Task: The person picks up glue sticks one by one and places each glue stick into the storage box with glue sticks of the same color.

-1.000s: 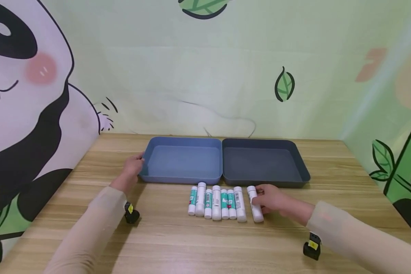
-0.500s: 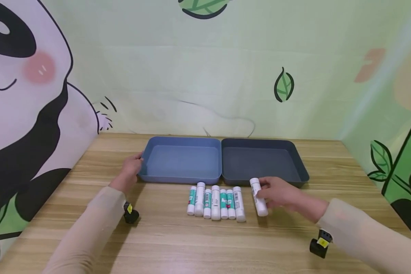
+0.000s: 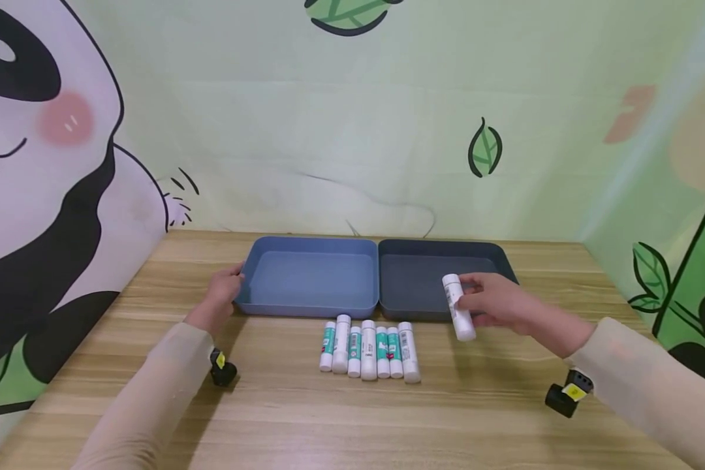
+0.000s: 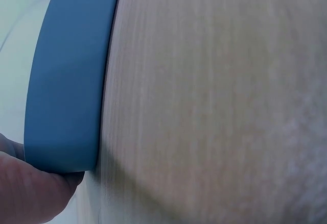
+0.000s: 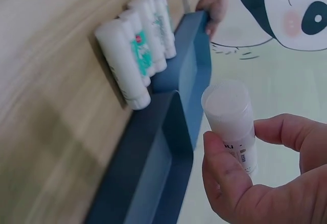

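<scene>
The right hand (image 3: pixel 496 301) pinches a white tube (image 3: pixel 457 310) near the dark tray (image 3: pixel 411 284) beyond it; better keep this pinch steady, so the tube does not knock the tray. The left hand (image 3: pixel 219 295) grips the blue tray (image 3: pixel 305 277) beside it. The right wrist view shows the tube's ribbed end (image 5: pixel 226 99); only the head view shows the whole row of tubes (image 3: pixel 369 351).

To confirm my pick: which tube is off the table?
The white tube the right hand pinches near the dark tray; the other seven lie on the table.

The white cylindrical plastic tube (image 3: pixel 459 319) has been raised by the bare right hand (image 3: pixel 498 300) toward the head view's one o'clock.
</scene>
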